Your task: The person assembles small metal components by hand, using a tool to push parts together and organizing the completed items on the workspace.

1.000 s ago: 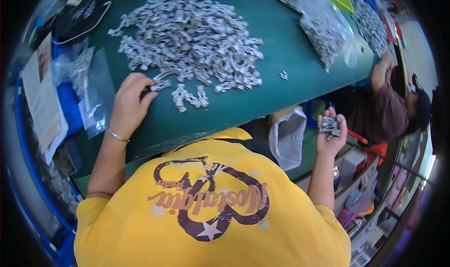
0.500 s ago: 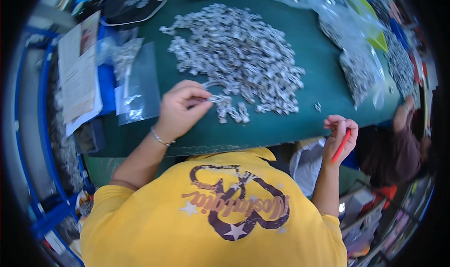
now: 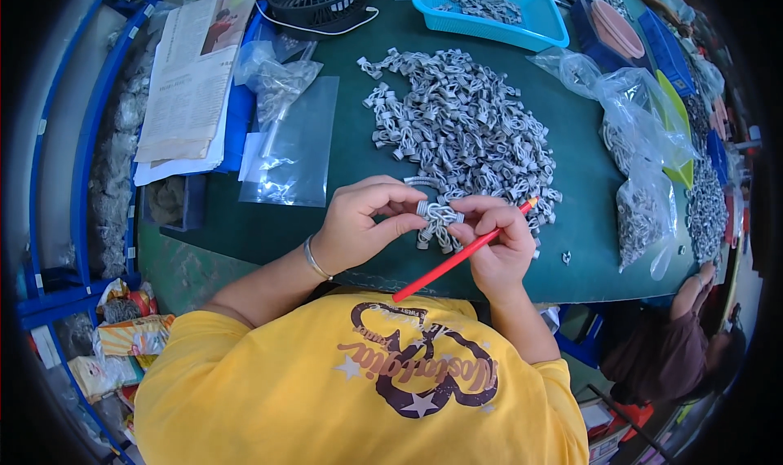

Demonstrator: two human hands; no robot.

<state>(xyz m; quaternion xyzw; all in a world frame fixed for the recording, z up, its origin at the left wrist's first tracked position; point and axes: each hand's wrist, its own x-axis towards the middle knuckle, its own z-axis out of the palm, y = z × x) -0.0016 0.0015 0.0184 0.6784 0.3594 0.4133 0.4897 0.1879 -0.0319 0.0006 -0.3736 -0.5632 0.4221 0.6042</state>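
Note:
Between the fingertips of my left hand and my right hand is a small cluster of grey looped parts with ribbed, collar-like ends. Each hand pinches one side of it. A red pencil also sits in my right hand, slanting down toward the yellow shirt. Just beyond my fingers lies a large pile of similar grey looped parts. A few more parts lie directly under my hands, partly hidden by them. One loose piece rests apart, to the right of my right hand.
On the left are a newspaper, a clear plastic bag and a black fan. A turquoise basket stands at the back. Right of the pile lie filled plastic bags. Another person's arm reaches in at far right.
My right hand has come in from the right with the red pencil and meets my left hand at the grey parts. The view has shifted, showing more of the table's back.

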